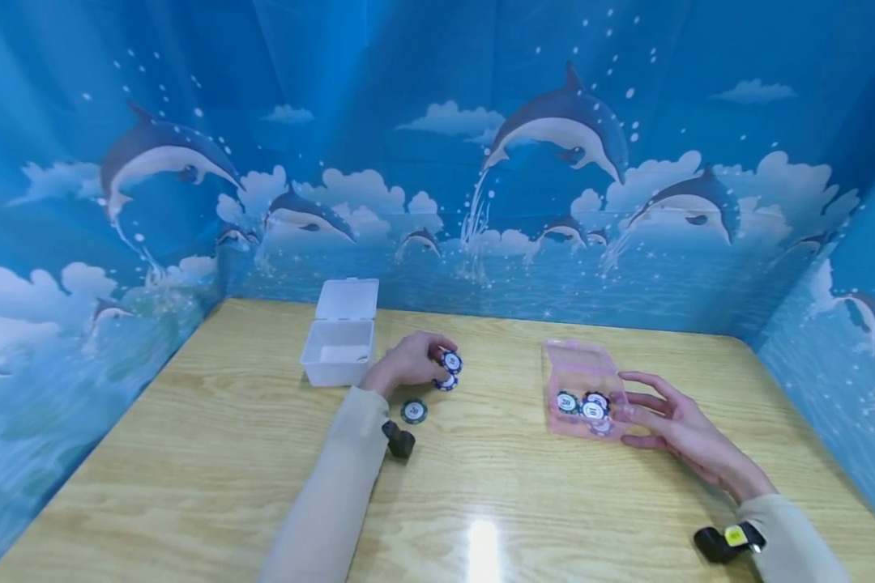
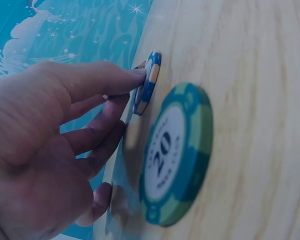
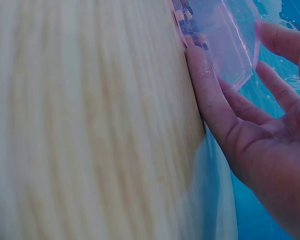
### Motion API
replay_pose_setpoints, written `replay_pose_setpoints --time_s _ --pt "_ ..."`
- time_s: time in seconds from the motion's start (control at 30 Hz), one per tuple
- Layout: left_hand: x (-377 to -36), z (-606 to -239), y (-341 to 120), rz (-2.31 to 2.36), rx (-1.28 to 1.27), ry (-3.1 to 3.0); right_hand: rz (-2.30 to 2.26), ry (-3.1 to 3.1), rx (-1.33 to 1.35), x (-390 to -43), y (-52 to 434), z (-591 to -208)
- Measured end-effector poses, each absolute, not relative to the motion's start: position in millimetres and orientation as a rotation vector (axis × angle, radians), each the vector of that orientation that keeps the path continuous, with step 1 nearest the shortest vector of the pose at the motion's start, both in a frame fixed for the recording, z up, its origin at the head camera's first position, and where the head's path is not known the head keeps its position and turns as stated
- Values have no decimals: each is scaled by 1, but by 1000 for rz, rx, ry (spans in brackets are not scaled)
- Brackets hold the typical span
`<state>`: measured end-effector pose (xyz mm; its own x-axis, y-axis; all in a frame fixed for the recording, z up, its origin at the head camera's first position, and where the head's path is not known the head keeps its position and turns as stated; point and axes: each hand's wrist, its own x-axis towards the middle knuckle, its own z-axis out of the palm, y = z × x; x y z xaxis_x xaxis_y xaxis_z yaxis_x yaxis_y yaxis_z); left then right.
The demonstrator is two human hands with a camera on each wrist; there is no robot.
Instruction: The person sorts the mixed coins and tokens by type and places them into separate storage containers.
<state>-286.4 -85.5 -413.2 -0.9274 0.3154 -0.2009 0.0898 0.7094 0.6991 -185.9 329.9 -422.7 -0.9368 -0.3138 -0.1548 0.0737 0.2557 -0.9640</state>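
Observation:
My left hand (image 1: pixel 424 360) is curled at mid-table and pinches a blue-and-white chip (image 1: pixel 450 361); a second blue chip (image 1: pixel 445 382) lies just under it. In the left wrist view a fingertip (image 2: pixel 138 75) presses that blue chip (image 2: pixel 147 84) on edge. A green chip marked 20 (image 1: pixel 413 411) (image 2: pixel 174 156) lies flat beside the wrist. My right hand (image 1: pixel 630 409) rests with straight fingers against the right side of a clear pink box (image 1: pixel 580 366) holding a few chips (image 1: pixel 593 407). In the right wrist view the thumb (image 3: pixel 206 87) touches the pink box (image 3: pixel 225 40).
An open white box (image 1: pixel 339 346) with its lid up stands left of my left hand. The wooden table (image 1: pixel 189 453) is walled on three sides by a blue dolphin backdrop (image 1: pixel 554 146). Black wrist cameras (image 1: pixel 399 441) sit on both sleeves.

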Motion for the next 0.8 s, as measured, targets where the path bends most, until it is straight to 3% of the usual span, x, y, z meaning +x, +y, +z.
replay_pose_setpoints --time_s 0.8 --pt "-285 -414 -86 1242 302 2573 -1725 2213 -180 -185 326 -421"
